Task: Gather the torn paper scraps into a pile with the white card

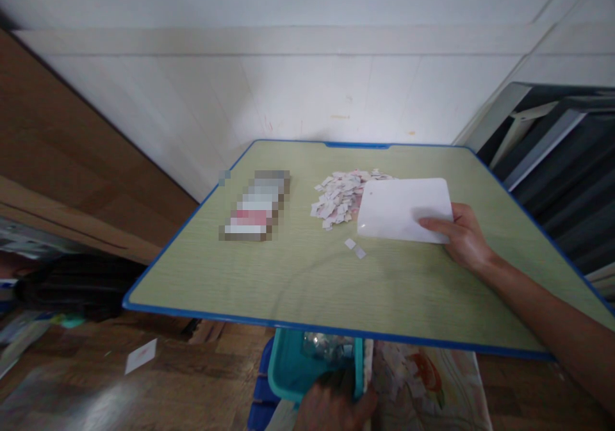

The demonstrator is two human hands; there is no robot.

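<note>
My right hand (464, 235) grips a stiff white sheet with rounded corners (403, 210), thumb on top and fingers beneath. The sheet is tilted above the table, its left edge beside a heap of small white paper pieces (336, 197) and covering part of it. Two loose paper pieces (355, 248) lie nearer to me. Below the table's front edge, my left hand (334, 402) is closed on the near right rim of a teal plastic basket (293, 380), its fingers inside and partly hidden. A clear, crinkled plastic item (328, 344) sits in the basket.
The light green table (216, 284) has a blue edge and stands against a white wall (312, 91). A blurred-out oblong object (254, 207) lies on its left side. Patterned cloth (432, 386) with paper scraps is below. A white card (141, 356) lies on the wooden floor.
</note>
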